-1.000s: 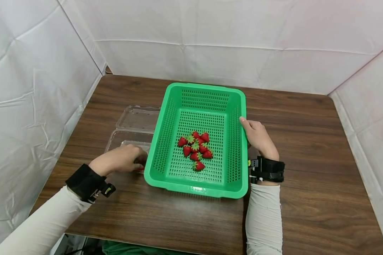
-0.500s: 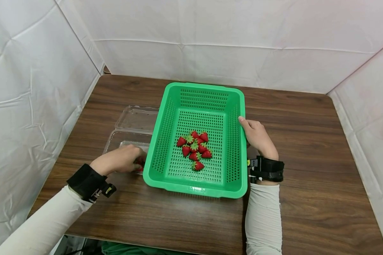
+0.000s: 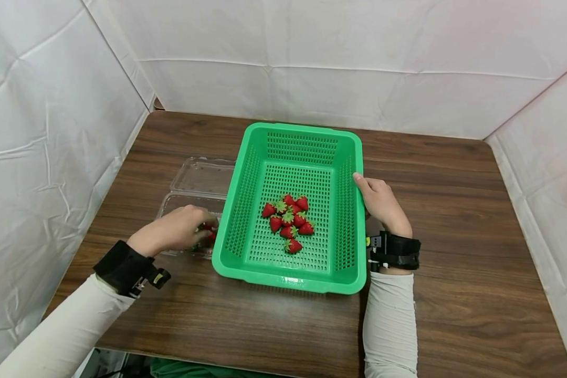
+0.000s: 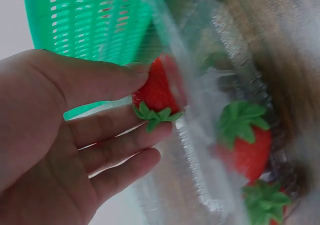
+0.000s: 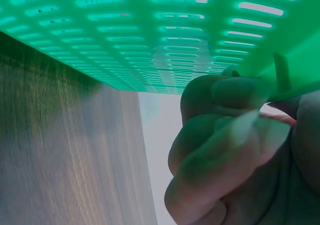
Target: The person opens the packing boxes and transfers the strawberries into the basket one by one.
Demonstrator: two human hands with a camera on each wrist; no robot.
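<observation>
**Left hand pinches a strawberry at the clear tray; right hand grips the basket rim**

Left hand (image 3: 172, 234) reaches into the clear plastic clamshell (image 3: 196, 190) that lies on the wooden surface (image 3: 453, 210), touching the left wall of the green basket (image 3: 293, 283). From the head view only a sliver of red shows under the knuckles. The left wrist view fills in what is hidden there: the thumb and fingers (image 4: 107, 130) pinch one strawberry (image 4: 159, 92) by its sides, the green leafy cap turned toward the palm. Two more strawberries (image 4: 245, 145) lie in the tray just beside it, blurred.

Right hand (image 3: 381, 202) holds the right rim of the basket. The head view shows the thumb on top of the rim; the right wrist view shows the fingers (image 5: 220, 135) curled under the rim against the outer wall, with the basket's underside lifted off the wood on that side.

A cluster of strawberries (image 3: 289, 220) sits near the middle of the basket floor.

The basket is glossy moulded plastic, rectangular with rounded corners, its floor and walls pierced by rows of small slots. The clamshell is thin, transparent and ribbed, its lid folded open away from the person. The surface has dark wood grain. The berries are bright red, cone-shaped, with green caps.
</observation>
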